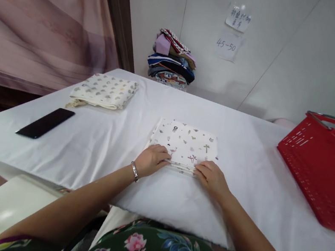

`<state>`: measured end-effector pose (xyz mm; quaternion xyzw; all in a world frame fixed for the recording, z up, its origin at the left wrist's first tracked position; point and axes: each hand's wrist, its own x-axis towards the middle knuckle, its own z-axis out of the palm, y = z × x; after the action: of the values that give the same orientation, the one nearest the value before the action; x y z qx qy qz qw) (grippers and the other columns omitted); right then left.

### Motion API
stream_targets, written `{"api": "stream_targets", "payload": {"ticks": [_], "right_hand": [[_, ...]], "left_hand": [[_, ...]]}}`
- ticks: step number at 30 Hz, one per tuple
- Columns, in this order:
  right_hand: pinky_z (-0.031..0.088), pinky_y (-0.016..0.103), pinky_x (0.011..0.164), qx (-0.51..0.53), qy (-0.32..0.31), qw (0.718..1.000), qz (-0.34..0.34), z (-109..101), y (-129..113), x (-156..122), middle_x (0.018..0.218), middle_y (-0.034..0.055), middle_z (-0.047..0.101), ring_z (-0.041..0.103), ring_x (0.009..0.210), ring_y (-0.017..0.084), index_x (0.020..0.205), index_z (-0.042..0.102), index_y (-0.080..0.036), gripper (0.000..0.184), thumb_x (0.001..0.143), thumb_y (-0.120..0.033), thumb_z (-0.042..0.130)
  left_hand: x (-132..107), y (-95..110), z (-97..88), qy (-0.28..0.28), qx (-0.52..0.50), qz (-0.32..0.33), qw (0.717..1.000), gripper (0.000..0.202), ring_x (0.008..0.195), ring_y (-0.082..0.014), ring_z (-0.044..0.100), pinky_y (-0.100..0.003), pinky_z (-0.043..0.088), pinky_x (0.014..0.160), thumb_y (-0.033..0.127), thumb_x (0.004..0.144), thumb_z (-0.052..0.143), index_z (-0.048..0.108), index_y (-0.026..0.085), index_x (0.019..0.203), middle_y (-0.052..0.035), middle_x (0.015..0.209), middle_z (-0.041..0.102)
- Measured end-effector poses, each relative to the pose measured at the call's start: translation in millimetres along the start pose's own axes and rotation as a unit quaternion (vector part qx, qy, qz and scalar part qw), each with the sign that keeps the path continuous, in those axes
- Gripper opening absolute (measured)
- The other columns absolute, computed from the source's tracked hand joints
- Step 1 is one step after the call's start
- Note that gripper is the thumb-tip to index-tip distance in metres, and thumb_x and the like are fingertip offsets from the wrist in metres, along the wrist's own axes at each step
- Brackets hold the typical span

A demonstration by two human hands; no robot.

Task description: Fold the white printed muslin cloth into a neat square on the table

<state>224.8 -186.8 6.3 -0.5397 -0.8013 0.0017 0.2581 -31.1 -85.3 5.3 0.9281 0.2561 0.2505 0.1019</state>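
A folded white cloth with small printed figures [185, 142] lies in the middle of the table covered in white [101, 148]. My left hand [152, 159] rests on the cloth's near left corner, fingers curled and pinching its near edge. A thin bracelet circles that wrist. My right hand [212, 177] holds the near right corner the same way, fingers closed on the edge. Both hands sit at the cloth's front edge, a short gap between them.
A second folded patterned cloth [105, 91] lies at the far left. A black phone [46, 122] lies near the table's left edge. A red plastic basket [328, 167] stands at the right. A stack of folded fabrics [172, 59] sits against the back wall.
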Motion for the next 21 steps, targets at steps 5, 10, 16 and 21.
{"api": "stream_targets", "payload": {"ticks": [5, 10, 16, 21], "right_hand": [[0.044, 0.032, 0.067, -0.013, -0.006, 1.0, 0.011, -0.6, -2.1, 0.9, 0.087, 0.0073, 0.061, 0.053, 0.078, 0.018, 0.089, 0.064, -0.02, 0.025, 0.092, -0.025, 0.039], [0.043, 0.032, 0.069, -0.015, 0.024, 1.0, 0.001, 1.8, -1.9, -0.2, 0.088, 0.008, 0.061, 0.053, 0.079, 0.019, 0.089, 0.063, -0.019, 0.025, 0.092, -0.025, 0.039], [0.044, 0.033, 0.072, 0.004, -0.031, 0.999, 0.007, -2.0, -1.0, 0.8, 0.09, 0.0072, 0.062, 0.054, 0.083, 0.019, 0.094, 0.063, -0.021, 0.024, 0.091, -0.031, 0.042], [0.046, 0.03, 0.073, 0.05, -0.052, 0.994, 0.077, -6.5, -1.4, 5.7, 0.092, 0.0038, 0.062, 0.055, 0.087, 0.017, 0.091, 0.065, -0.024, 0.022, 0.09, -0.029, 0.043]], "left_hand": [[2.7, 2.4, -2.2, -0.009, 0.046, 0.016, 0.999, 0.022, 0.079, -0.0158, 0.054, -0.03, 0.042, 0.072, 0.026, 0.09, 0.043, 0.064, 0.019, 0.088, -0.0041, 0.084, 0.063], [0.6, 5.5, -2.4, -0.012, 0.084, 0.024, 0.996, 0.026, 0.079, -0.0164, 0.053, -0.031, 0.041, 0.072, 0.026, 0.091, 0.038, 0.062, 0.017, 0.085, -0.005, 0.083, 0.062], [-2.9, 0.6, -1.2, -0.02, 0.043, 0.023, 0.999, 0.023, 0.084, -0.0171, 0.054, -0.032, 0.041, 0.076, 0.033, 0.089, 0.045, 0.062, 0.019, 0.096, -0.0051, 0.09, 0.062], [4.0, -0.7, -0.8, -0.023, 0.02, -0.004, 1.0, 0.024, 0.079, -0.0157, 0.055, -0.03, 0.042, 0.073, 0.029, 0.09, 0.042, 0.064, 0.02, 0.086, -0.0037, 0.083, 0.062]]}}
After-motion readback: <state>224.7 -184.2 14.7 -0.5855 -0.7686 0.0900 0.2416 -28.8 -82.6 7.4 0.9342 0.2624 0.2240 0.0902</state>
